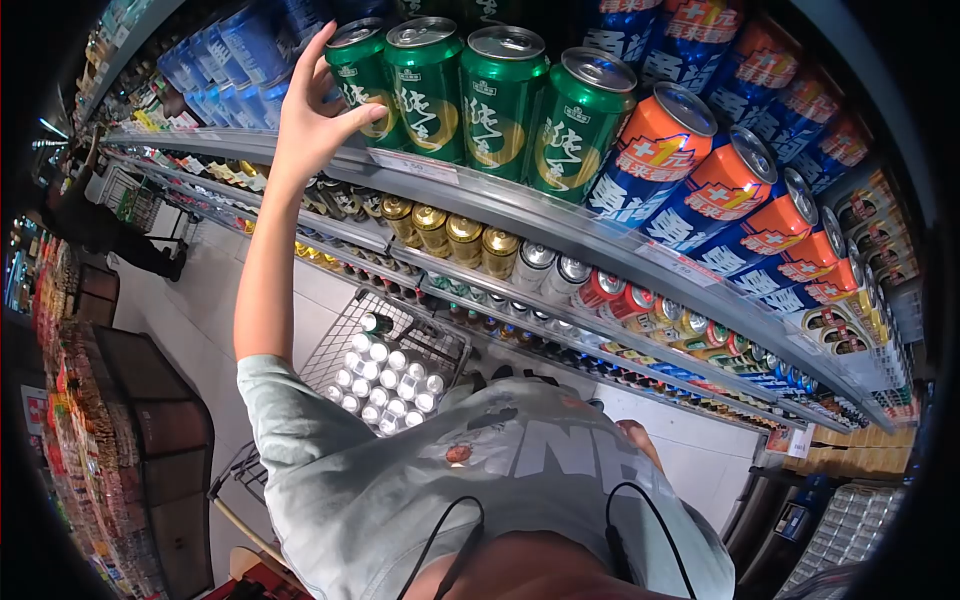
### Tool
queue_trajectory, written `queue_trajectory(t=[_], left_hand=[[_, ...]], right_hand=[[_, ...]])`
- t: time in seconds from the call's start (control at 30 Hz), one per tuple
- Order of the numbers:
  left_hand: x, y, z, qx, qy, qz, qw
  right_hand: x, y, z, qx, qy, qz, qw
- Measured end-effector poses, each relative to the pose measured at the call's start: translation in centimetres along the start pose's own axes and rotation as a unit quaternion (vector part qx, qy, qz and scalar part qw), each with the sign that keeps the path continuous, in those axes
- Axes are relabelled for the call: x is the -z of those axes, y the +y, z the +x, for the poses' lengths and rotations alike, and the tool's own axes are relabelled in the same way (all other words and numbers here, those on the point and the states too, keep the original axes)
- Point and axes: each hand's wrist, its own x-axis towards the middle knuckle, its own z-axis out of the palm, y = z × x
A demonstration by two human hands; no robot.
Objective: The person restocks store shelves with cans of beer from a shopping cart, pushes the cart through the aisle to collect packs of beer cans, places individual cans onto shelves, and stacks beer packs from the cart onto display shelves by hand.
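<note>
My left hand [312, 115] is raised to the shelf, at the left side of the leftmost green beer can [362, 75]. Its thumb lies across the front of that can and the index finger points up beside the lid, wide apart; whether they press on it I cannot tell. More green cans [500, 100] stand upright in a row to the right. Low by my shirt, my right hand [635, 437] shows only in part, its fingers hidden. A wire shopping cart [330, 335] below holds several cans [385, 385] with pale lids and a darker green can [377, 323].
Blue cans [255, 45] stand left of the green ones, orange-and-blue cans [690, 170] to the right. Lower shelves carry gold cans [465, 238] and red cans [603, 288]. A person [90, 215] is at the far left near another cart [140, 205]. Snack displays [90, 440] line the left side.
</note>
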Motion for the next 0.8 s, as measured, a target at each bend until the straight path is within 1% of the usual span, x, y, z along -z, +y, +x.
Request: queue_trajectory(t=[0.1,0.23,0.33,0.43,0.53,0.57,0.6,0.63,0.67,0.7,0.73,0.77,0.8], left_hand=[[0.3,0.0,0.1,-0.004,-0.014,-0.015,1.0],[0.7,0.0,0.5,0.014,-0.032,-0.053,0.998],[0.9,-0.3,0.6,0.018,-0.046,-0.078,0.996],[0.8,-0.5,0.6,0.013,-0.053,-0.082,0.995],[0.4,-1.0,0.4,-0.018,-0.037,-0.088,0.995],[0.4,-1.3,0.3,-0.014,-0.038,-0.099,0.994],[0.2,-1.3,0.0,-0.025,-0.033,-0.083,0.996],[0.3,-1.4,-0.3,-0.019,-0.034,-0.067,0.997],[0.4,-1.5,-0.8,-0.011,-0.035,-0.051,0.998],[0.5,-1.8,-1.4,-0.02,-0.009,-0.036,0.999],[0.8,-2.1,-2.4,-0.047,0.021,-0.008,0.999],[1.1,-2.4,-3.6,-0.075,0.05,0.022,0.996],[1.4,-2.7,-4.5,-0.109,0.077,0.054,0.99]], right_hand=[[-0.4,-0.7,-0.8,0.007,0.005,0.011,1.0],[-1.1,-0.1,-0.2,-0.007,0.011,0.083,0.996],[-1.7,0.4,-0.6,-0.02,0.01,0.068,0.997],[-2.5,-0.2,-2.2,-0.042,0.039,0.093,0.994],[-1.5,2.5,-0.7,-0.016,0.006,0.129,0.991],[-1.6,2.1,-0.9,-0.008,0.01,0.126,0.992],[-1.9,1.6,-0.8,-0.035,0.025,0.137,0.99],[-1.7,1.2,-0.9,-0.03,0.01,0.132,0.991],[-1.9,-0.9,-2.3,-0.06,0.015,0.145,0.987],[-1.7,0.3,-1.5,-0.029,0.019,0.119,0.992],[-1.4,1.0,-1.7,0.024,-0.006,0.145,0.989],[-1.8,-1.5,-3.4,0.018,0.013,0.102,0.995],[-1.2,1.0,-0.3,-0.022,0.023,0.105,0.994]])
